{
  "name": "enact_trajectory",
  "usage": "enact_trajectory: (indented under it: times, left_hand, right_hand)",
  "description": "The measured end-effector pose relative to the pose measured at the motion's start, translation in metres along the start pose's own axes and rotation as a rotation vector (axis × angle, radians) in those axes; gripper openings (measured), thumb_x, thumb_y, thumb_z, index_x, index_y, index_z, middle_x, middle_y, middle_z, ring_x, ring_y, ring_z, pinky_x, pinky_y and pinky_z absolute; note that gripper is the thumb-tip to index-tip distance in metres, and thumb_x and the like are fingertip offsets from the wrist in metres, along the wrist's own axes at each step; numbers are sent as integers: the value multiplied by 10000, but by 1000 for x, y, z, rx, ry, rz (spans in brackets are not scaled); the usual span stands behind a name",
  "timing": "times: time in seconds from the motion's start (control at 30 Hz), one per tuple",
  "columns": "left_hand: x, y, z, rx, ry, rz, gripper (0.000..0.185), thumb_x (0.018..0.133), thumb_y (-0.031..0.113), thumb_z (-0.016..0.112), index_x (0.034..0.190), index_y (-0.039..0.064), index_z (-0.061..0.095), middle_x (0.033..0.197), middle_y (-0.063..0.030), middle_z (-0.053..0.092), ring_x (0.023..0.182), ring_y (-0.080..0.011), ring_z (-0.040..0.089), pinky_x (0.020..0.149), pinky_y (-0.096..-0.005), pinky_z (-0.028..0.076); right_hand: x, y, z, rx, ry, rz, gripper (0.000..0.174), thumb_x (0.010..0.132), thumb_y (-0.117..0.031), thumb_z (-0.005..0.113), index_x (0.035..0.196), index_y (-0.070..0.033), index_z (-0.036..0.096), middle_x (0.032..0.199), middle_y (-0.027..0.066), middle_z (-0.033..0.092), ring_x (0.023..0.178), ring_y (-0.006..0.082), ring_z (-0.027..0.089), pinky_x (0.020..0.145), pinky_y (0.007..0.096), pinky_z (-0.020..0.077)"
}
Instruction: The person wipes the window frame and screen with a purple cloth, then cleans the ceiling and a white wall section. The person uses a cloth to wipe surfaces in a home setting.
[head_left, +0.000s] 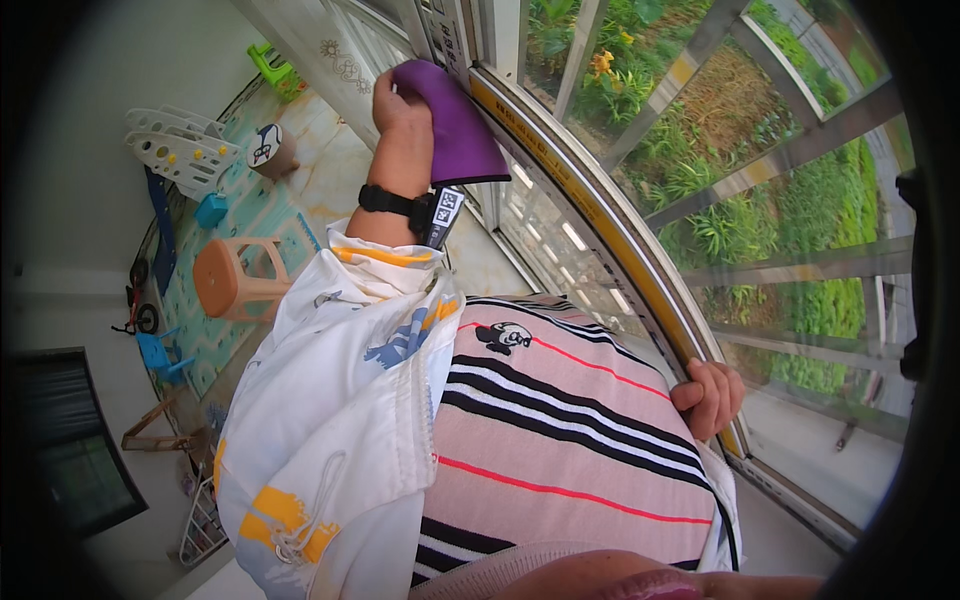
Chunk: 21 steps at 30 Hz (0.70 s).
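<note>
My left hand (401, 105) grips a purple cloth (469, 131) with black edging. The cloth hangs against the white window frame (491, 34), and part of my fingers is hidden behind it. On my left wrist sits a black strap (386, 201) with a small device bearing a printed code. Lower on the right, my right hand (709, 397) has its fingers curled around the edge of the frame, beside a yellow strip (570, 176) that bears writing. My striped shirt (570, 420) fills the middle of the view.
Metal bars (780, 161) stand outside the glass, before a garden. Behind my left arm are an orange plastic stool (225, 277), a round stool (271, 150), a play mat (217, 349) and a white plastic play structure (180, 150). A patterned white panel (337, 64) stands near my left hand.
</note>
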<state>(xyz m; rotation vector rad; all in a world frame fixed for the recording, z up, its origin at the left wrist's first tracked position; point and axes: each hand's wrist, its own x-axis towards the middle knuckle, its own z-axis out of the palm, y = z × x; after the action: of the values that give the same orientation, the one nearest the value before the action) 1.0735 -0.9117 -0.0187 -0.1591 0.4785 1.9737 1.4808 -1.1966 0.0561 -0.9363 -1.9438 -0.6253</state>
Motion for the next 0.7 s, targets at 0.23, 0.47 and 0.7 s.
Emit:
enact_trajectory:
  times: [0.23,0.47,0.7]
  left_hand:
    - [-51,-61,-38,606,-211,292,452,950,210,495,1343,-9,456,1225,-96,566,1098,-207,544,974,-302,412]
    - [-128,-80,-58,1007,-357,208,616,997,272,442,1489,5,182,1525,-189,240,1388,-300,267,1122,-335,233]
    - [-173,-56,-65,1608,-661,502,564,902,137,577,1401,-9,357,1231,-265,499,1123,-406,497,981,-426,390]
  right_hand:
    - [-1,1,0,-6,6,-13,219,924,-147,507,844,18,625,588,84,602,459,214,569,443,307,426]
    - [-1,-3,0,-26,-10,29,219,930,-165,504,848,1,622,608,80,609,486,221,577,475,321,431]
    - [1,-10,-6,-57,-77,128,175,915,-177,506,839,-71,623,642,42,614,538,205,581,555,325,423]
